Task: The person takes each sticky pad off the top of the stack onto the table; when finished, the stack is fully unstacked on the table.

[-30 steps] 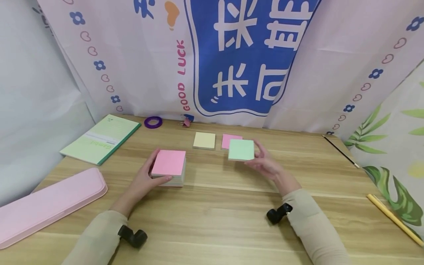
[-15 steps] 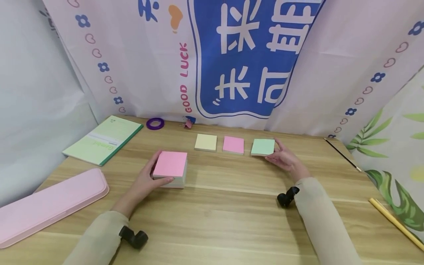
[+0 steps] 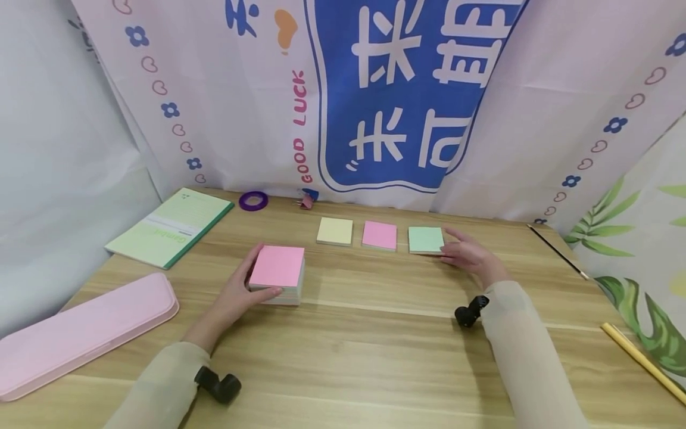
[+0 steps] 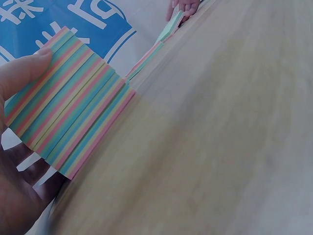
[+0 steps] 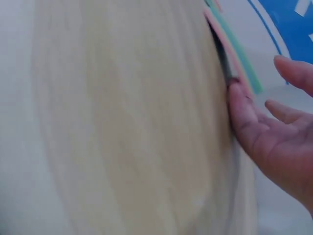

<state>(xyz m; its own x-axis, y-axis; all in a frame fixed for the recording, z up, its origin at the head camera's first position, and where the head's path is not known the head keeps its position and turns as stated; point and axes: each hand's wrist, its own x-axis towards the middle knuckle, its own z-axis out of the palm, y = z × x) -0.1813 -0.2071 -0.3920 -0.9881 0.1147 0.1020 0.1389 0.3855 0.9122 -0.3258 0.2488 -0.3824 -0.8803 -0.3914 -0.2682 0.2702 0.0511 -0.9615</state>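
A thick stack of sticky notes with a pink top sheet stands on the table. My left hand grips it from its left side, thumb across the near face. Striped pink, yellow, green and blue layers show along the stack in the left wrist view. Farther back, a yellow pad, a pink pad and a green pad lie in a row. At the green pad's right edge is my right hand. In the right wrist view its fingers are spread apart, one tip right at the pad's edge.
On the left lie a pink case and a green notebook. A purple tape roll and binder clips sit along the back by the printed cloth. At right are a thin black stick and a yellow stick.
The right hand carried the green pad rightward from in front of the pink pad, set it down beside it and loosened its fingers. The left hand stayed on the stack.
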